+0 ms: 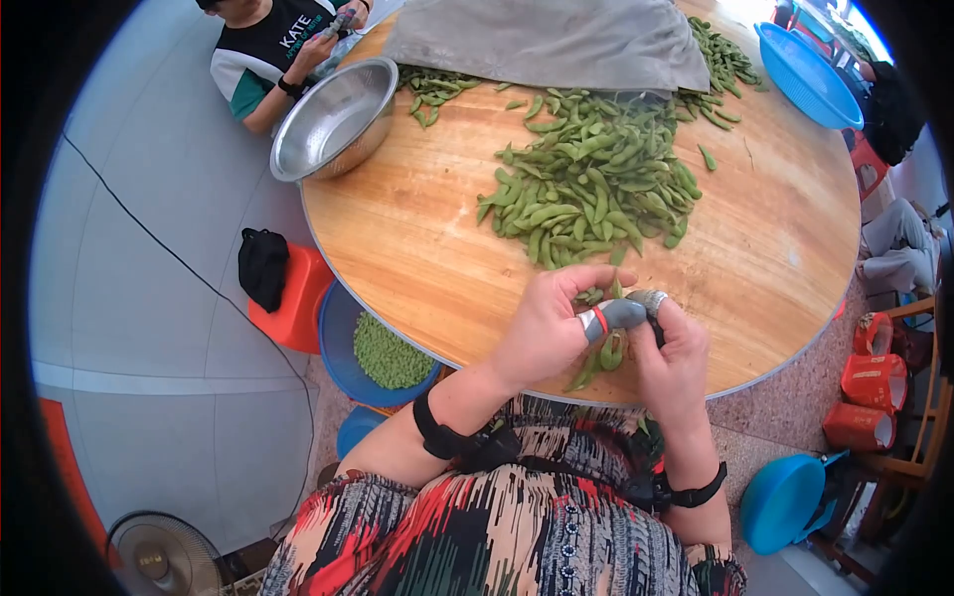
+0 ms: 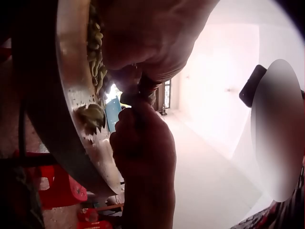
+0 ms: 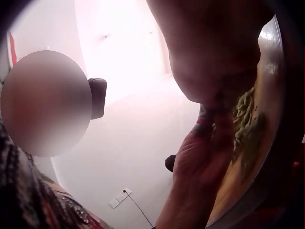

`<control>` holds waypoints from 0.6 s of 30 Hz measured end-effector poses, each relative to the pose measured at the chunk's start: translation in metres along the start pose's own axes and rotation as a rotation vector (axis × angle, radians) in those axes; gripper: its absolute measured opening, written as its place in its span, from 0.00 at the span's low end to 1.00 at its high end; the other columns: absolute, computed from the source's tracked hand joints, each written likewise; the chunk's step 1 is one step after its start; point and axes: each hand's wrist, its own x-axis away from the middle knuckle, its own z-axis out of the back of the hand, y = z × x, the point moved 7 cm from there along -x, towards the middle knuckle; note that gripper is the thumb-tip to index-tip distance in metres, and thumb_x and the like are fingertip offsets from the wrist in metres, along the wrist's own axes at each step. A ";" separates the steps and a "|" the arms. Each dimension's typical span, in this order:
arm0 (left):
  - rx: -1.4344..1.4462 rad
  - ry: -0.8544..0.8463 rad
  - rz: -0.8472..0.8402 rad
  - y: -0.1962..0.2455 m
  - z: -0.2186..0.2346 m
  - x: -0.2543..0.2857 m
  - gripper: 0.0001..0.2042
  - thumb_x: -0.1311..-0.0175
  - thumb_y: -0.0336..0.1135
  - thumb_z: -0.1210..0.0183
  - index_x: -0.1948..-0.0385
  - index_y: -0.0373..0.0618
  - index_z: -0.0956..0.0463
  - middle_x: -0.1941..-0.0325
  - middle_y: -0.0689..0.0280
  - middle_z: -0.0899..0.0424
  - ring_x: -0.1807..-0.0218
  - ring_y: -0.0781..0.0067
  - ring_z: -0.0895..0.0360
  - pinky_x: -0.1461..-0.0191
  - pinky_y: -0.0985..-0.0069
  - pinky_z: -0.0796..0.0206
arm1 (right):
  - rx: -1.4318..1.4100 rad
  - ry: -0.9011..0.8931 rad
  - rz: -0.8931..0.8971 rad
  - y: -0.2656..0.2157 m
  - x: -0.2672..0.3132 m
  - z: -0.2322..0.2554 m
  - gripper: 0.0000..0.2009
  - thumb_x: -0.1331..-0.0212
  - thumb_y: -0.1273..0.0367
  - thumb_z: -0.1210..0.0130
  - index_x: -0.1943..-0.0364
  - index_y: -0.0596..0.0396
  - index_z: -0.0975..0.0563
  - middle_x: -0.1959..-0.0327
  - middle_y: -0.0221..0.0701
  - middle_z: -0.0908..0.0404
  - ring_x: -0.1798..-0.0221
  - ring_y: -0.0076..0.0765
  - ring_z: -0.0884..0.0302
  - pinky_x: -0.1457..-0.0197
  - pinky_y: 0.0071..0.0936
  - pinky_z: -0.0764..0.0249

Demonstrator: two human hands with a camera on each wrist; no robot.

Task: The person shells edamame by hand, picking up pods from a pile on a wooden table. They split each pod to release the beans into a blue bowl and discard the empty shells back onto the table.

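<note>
Both hands meet over the near edge of the round wooden table. My left hand, its thumb covered in grey with a red band, pinches a green soybean pod. From the other side my right hand, also with a covered thumb, holds the same pod with curled fingers; the fingers hide its lower part. Right below the hands lie a few loose pods at the table's rim. Ahead of the fingertips spreads a big heap of soybean pods. In both wrist views the hands are dark and close together.
A grey cloth covers the far part of the table. A steel bowl sits at the left rim, a blue basket at the far right. Below left, a blue basin holds shelled beans beside a red stool. Another person sits far left.
</note>
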 end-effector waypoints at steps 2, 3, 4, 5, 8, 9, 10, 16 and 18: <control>0.022 -0.042 -0.024 0.002 0.000 -0.002 0.16 0.44 0.27 0.41 0.53 0.35 0.27 0.59 0.67 0.22 0.59 0.83 0.26 0.55 0.85 0.32 | -0.143 0.007 -0.054 0.004 0.000 0.001 0.05 0.43 0.75 0.51 0.67 0.61 0.24 0.82 0.20 0.30 0.80 0.14 0.37 0.77 0.16 0.41; 0.023 -0.040 -0.023 0.003 0.002 -0.002 0.16 0.44 0.27 0.41 0.53 0.35 0.27 0.59 0.67 0.22 0.59 0.83 0.26 0.55 0.85 0.32 | -0.275 -0.062 -0.195 0.011 0.001 -0.001 0.05 0.42 0.74 0.51 0.66 0.60 0.24 0.82 0.20 0.31 0.80 0.14 0.37 0.77 0.15 0.41; 0.100 -0.099 -0.029 0.005 0.001 -0.001 0.16 0.44 0.27 0.41 0.53 0.36 0.28 0.59 0.67 0.21 0.60 0.83 0.26 0.55 0.85 0.32 | -0.406 -0.130 -0.336 0.018 0.004 -0.003 0.06 0.41 0.74 0.52 0.65 0.59 0.24 0.83 0.20 0.31 0.80 0.13 0.38 0.77 0.15 0.41; 0.177 -0.158 -0.036 0.007 0.000 -0.001 0.17 0.44 0.27 0.42 0.52 0.36 0.28 0.59 0.66 0.21 0.60 0.84 0.26 0.56 0.86 0.32 | -0.404 -0.130 -0.336 0.019 0.004 0.000 0.06 0.41 0.74 0.52 0.65 0.59 0.24 0.83 0.20 0.31 0.80 0.13 0.38 0.77 0.15 0.41; 0.364 -0.270 0.120 -0.002 0.002 0.000 0.19 0.44 0.28 0.41 0.48 0.38 0.30 0.61 0.69 0.21 0.64 0.84 0.27 0.60 0.86 0.34 | -0.703 -0.246 -0.532 0.027 0.009 -0.005 0.07 0.40 0.71 0.52 0.62 0.59 0.24 0.83 0.19 0.32 0.79 0.13 0.38 0.76 0.15 0.40; 0.365 -0.269 0.119 0.000 0.001 0.000 0.19 0.44 0.28 0.41 0.48 0.38 0.30 0.61 0.69 0.21 0.64 0.84 0.27 0.60 0.86 0.34 | -0.501 -0.289 -0.450 0.025 0.006 0.000 0.08 0.40 0.70 0.52 0.62 0.59 0.24 0.83 0.20 0.32 0.79 0.13 0.38 0.76 0.15 0.40; 0.223 -0.225 0.069 0.005 0.003 0.000 0.22 0.45 0.29 0.40 0.47 0.39 0.32 0.64 0.70 0.21 0.66 0.84 0.27 0.63 0.86 0.35 | -0.299 -0.328 -0.366 0.023 0.003 0.004 0.09 0.39 0.69 0.52 0.61 0.59 0.24 0.83 0.20 0.32 0.79 0.12 0.37 0.76 0.15 0.39; -0.470 -0.096 -0.242 0.034 0.000 0.006 0.27 0.50 0.30 0.37 0.45 0.45 0.33 0.75 0.67 0.22 0.73 0.80 0.28 0.69 0.83 0.37 | -0.137 -0.212 -0.176 0.010 -0.009 0.009 0.09 0.42 0.69 0.49 0.64 0.61 0.24 0.79 0.21 0.27 0.77 0.12 0.35 0.76 0.14 0.39; -0.562 -0.052 -0.268 0.040 0.005 0.009 0.26 0.51 0.29 0.37 0.46 0.47 0.32 0.77 0.65 0.23 0.74 0.78 0.27 0.70 0.82 0.36 | -0.235 -0.198 -0.233 0.008 -0.007 0.001 0.07 0.44 0.71 0.48 0.67 0.61 0.24 0.82 0.20 0.29 0.81 0.12 0.37 0.78 0.13 0.41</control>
